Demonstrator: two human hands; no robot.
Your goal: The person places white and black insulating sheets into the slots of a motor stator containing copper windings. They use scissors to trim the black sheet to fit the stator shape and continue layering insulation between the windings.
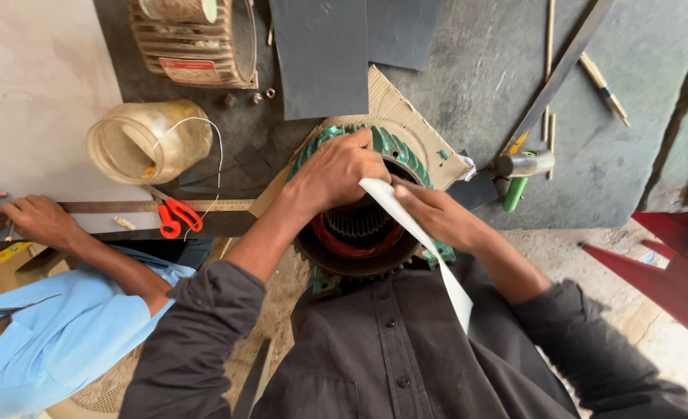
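A green motor stator (394, 151) with a ring of copper and red windings (357, 240) stands on a piece of cardboard (417, 124) right in front of me. My left hand (332, 172) rests on its top rim, fingers curled over the edge. My right hand (437, 213) pinches a long white paper strip (414, 225). The strip runs from the stator's bore down over my dark shirt.
A hammer with a green handle (518, 174) lies right of the stator, beside a long metal bar (557, 74). At left a co-worker in a light blue shirt presses a ruler (126, 206) near orange scissors (179, 216) and a clear plastic jar (150, 141). Dark sheets (320, 54) lie farther back.
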